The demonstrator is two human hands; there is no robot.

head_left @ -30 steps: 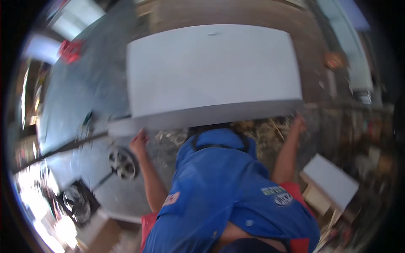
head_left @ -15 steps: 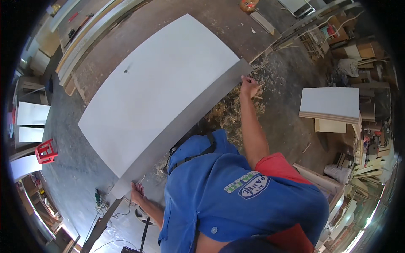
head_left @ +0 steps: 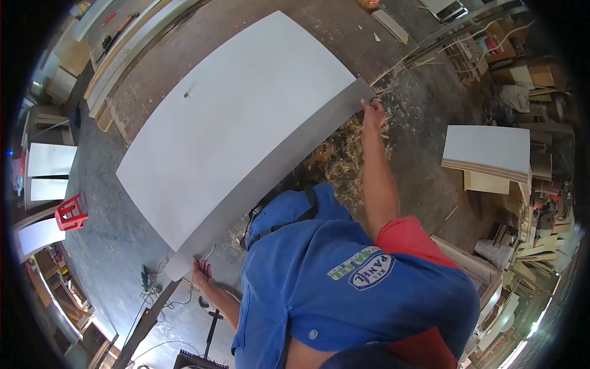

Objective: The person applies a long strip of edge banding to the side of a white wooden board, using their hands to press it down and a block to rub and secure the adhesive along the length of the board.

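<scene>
A large white panel lies diagonally on a brown worktop, with a long grey strip along its near edge, overhanging toward me. My right hand pinches the strip at its upper-right end, fingers partly hidden. Near the lower-left end, my left hand has its fingers curled on the same strip. A small dark piece, too small to identify, rests on the panel. My blue-clad body covers the floor below the strip.
Wood shavings litter the floor under the right end. A stack of white-topped boards stands right, a red stool left. Long boards lie upper left. A green power tool and cables are on the floor lower left.
The view has swung round from a blurred, level angle to a diagonal one. Over the last half second, my right hand and the strip's right end shifted slightly up and right in view.
</scene>
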